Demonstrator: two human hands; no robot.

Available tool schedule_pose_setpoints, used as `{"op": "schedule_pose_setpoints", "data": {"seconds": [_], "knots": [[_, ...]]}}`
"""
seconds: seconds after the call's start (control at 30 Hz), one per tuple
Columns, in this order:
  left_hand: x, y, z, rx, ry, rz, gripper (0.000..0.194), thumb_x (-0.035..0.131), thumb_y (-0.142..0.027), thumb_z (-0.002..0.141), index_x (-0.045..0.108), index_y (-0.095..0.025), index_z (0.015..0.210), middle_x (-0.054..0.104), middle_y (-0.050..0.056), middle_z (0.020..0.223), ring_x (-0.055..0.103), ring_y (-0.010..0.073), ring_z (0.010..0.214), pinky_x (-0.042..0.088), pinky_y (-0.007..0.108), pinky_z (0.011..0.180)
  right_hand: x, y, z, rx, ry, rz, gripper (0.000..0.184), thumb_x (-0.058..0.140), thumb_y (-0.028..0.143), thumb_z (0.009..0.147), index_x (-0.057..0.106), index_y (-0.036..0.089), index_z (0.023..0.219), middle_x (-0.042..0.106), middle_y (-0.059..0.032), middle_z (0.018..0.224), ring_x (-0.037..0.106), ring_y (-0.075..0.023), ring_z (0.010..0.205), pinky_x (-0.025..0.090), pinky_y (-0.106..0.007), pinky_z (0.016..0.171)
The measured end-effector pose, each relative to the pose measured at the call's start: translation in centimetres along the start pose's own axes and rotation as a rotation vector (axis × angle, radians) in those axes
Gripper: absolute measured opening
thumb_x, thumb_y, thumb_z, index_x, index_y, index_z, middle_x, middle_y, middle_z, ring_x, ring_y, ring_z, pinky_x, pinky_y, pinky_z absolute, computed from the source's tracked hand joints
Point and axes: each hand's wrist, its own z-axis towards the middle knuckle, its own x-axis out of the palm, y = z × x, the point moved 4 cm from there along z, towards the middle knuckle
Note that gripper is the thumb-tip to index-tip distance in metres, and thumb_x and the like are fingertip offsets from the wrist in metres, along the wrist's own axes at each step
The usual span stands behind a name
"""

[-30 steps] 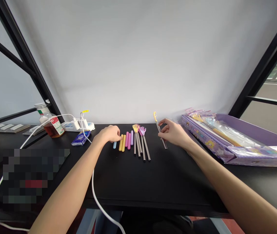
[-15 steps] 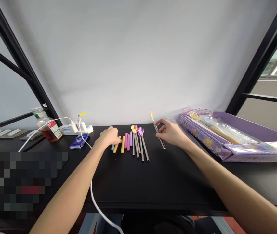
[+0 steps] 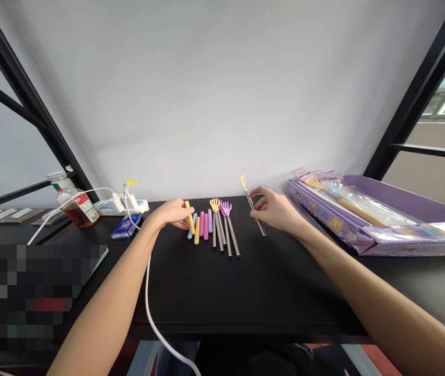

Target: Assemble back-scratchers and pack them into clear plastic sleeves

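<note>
My left hand [image 3: 173,213] is closed, pinching a yellow handle tube [image 3: 189,217] that is tilted up over a blue handle tube [image 3: 192,226]. To its right lie another yellow tube [image 3: 197,231], pink tubes [image 3: 206,226] and a purple tube [image 3: 210,221], side by side. My right hand [image 3: 271,209] grips the metal rod of a back scratcher [image 3: 260,226] whose yellow claw [image 3: 243,183] points up toward the wall. Between my hands, several back scratchers without handles [image 3: 226,210] lie on the black table, with yellow, pink and purple claws.
At the right is a purple box [image 3: 379,245] holding wrapped back scratchers. A blue packet [image 3: 126,226], a white power strip [image 3: 107,208] and a bottle of brown liquid [image 3: 85,211] stand on the left. A white cable [image 3: 148,303] crosses the table's front edge.
My left hand has lifted the yellow tube and tilted its upper end leftward; the blue tube now shows more fully beside it. My right hand stays almost in place with the back scratcher.
</note>
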Motion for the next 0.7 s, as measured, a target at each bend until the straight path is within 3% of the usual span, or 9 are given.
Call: {"op": "schedule_pose_setpoints", "data": {"seconds": [0.1, 0.2, 0.3, 0.43, 0.53, 0.6, 0.7], "knots": [[-0.1, 0.0, -0.1, -0.026, -0.016, -0.003, 0.007, 0.058, -0.02, 0.089, 0.056, -0.017, 0.083, 0.078, 0.01, 0.081, 0.079, 0.024, 0.083, 0.065, 0.026, 0.074, 0.1, -0.3, -0.1, 0.064, 0.035, 0.222, 0.048, 0.066, 0.016, 0.071, 0.053, 0.025, 0.116, 0.071, 0.0051, 0.069, 0.067, -0.0164, 0.061, 0.052, -0.029, 0.064], [-0.3, 0.2, -0.2, -0.031, -0.036, 0.012, 0.004, 0.058, -0.018, 0.089, 0.055, -0.016, 0.088, 0.076, 0.008, 0.077, 0.079, 0.0241, 0.081, 0.065, 0.028, 0.073, 0.3, -0.5, -0.3, 0.157, 0.099, 0.573, 0.061, 0.073, 0.02, 0.074, 0.047, 0.026, 0.128, 0.072, 0.0019, 0.078, 0.072, -0.0187, 0.073, 0.058, -0.03, 0.067], [-0.2, 0.3, -0.3, -0.03, 0.018, 0.043, 0.005, 0.058, -0.016, 0.089, 0.056, -0.015, 0.093, 0.077, 0.008, 0.076, 0.079, 0.0238, 0.08, 0.065, 0.028, 0.072, 0.3, -0.6, -0.4, 0.23, 0.137, 0.754, 0.066, 0.079, 0.019, 0.073, 0.049, 0.026, 0.132, 0.071, -0.0005, 0.084, 0.073, -0.0202, 0.085, 0.062, -0.032, 0.072], [-0.4, 0.5, 0.0, -0.012, 0.037, 0.132, 0.007, 0.059, -0.022, 0.091, 0.059, -0.016, 0.093, 0.078, 0.01, 0.084, 0.078, 0.0225, 0.08, 0.062, 0.026, 0.068, 0.2, -0.4, -0.3, 0.275, 0.174, 0.828, 0.037, 0.078, 0.015, 0.075, 0.065, 0.02, 0.109, 0.069, -0.0029, 0.084, 0.071, -0.0183, 0.085, 0.064, -0.03, 0.075], [-0.8, 0.5, 0.6, 0.036, -0.068, 0.28, 0.011, 0.06, -0.028, 0.091, 0.059, -0.018, 0.092, 0.078, 0.009, 0.089, 0.077, 0.021, 0.076, 0.058, 0.023, 0.062, -0.1, 0.0, -0.3, 0.254, 0.148, 0.846, 0.018, 0.075, 0.018, 0.08, 0.068, 0.02, 0.097, 0.069, -0.0043, 0.087, 0.07, -0.0157, 0.08, 0.064, -0.028, 0.077], [-1.0, 0.6, 0.9, 0.047, -0.132, 0.349, 0.013, 0.059, -0.032, 0.091, 0.058, -0.019, 0.093, 0.078, 0.01, 0.094, 0.076, 0.0204, 0.074, 0.056, 0.022, 0.058, -0.3, 0.1, -0.3, 0.241, 0.111, 0.85, 0.013, 0.075, 0.022, 0.083, 0.068, 0.02, 0.094, 0.07, -0.005, 0.09, 0.07, -0.0153, 0.079, 0.064, -0.028, 0.076], [-0.7, 0.9, 1.3, 0.026, -0.102, 0.364, 0.014, 0.058, -0.032, 0.092, 0.057, -0.019, 0.094, 0.077, 0.01, 0.099, 0.076, 0.0201, 0.075, 0.056, 0.022, 0.057, -0.4, 0.1, -0.3, 0.246, 0.097, 0.851, 0.012, 0.075, 0.024, 0.084, 0.068, 0.02, 0.093, 0.07, -0.0049, 0.09, 0.069, -0.015, 0.079, 0.064, -0.026, 0.074]]}}
